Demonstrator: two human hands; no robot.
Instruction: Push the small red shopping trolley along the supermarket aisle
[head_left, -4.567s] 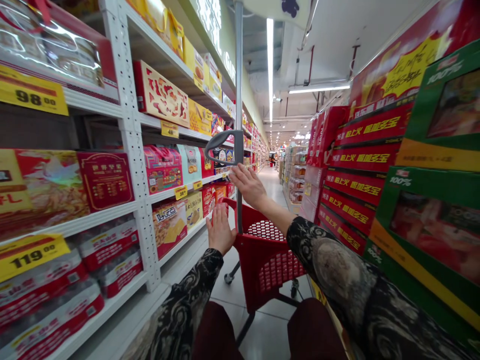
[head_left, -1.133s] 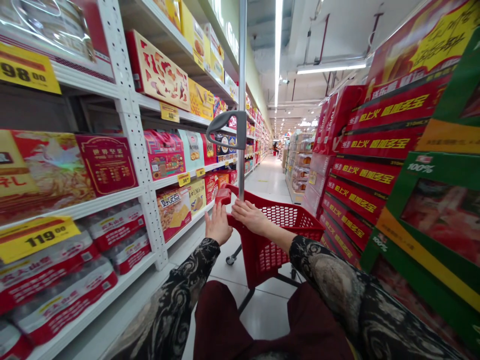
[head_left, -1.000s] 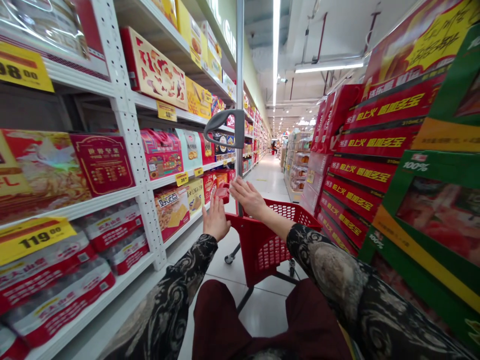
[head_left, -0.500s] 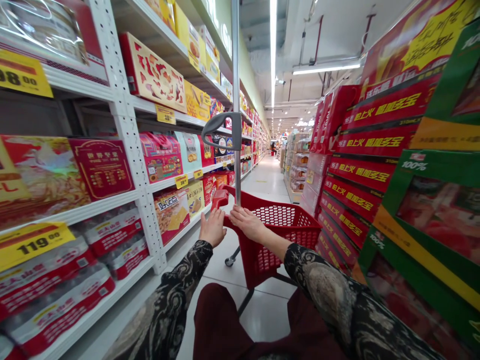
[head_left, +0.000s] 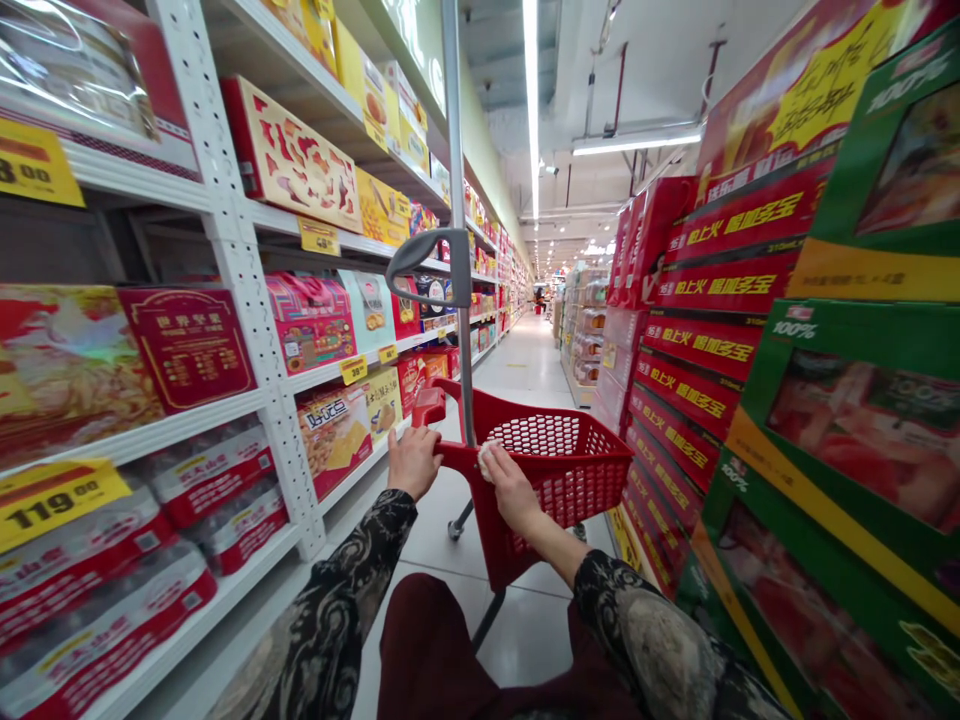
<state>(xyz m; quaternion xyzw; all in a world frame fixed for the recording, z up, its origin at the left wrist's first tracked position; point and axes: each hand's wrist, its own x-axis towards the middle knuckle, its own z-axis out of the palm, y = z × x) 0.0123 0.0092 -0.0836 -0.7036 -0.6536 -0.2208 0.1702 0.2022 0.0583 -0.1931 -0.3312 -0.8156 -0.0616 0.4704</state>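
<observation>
A red plastic shopping cart basket (head_left: 551, 490) with a mesh wall stands right in front of me, on a wheeled frame. A grey metal pole (head_left: 455, 190) rises from it and carries a curved grey handle (head_left: 427, 265). My left hand (head_left: 412, 463) curls over the basket's near left rim. My right hand (head_left: 514, 500) grips the rim a little to the right of the pole. A small white patch (head_left: 486, 462) shows at its fingers, but I cannot tell what it is.
White shelves (head_left: 247, 300) with boxed goods and yellow price tags run along the left. Stacked red and green gift boxes (head_left: 712, 360) line the right. A tiled aisle floor (head_left: 525, 370) stretches ahead to a distant person (head_left: 538, 299). My dark red trousers (head_left: 427, 650) fill the bottom.
Both hands have dropped lower in view and closed around the basket rim. The cart and pole sit further left and lower, and the basket's inside shows more.
</observation>
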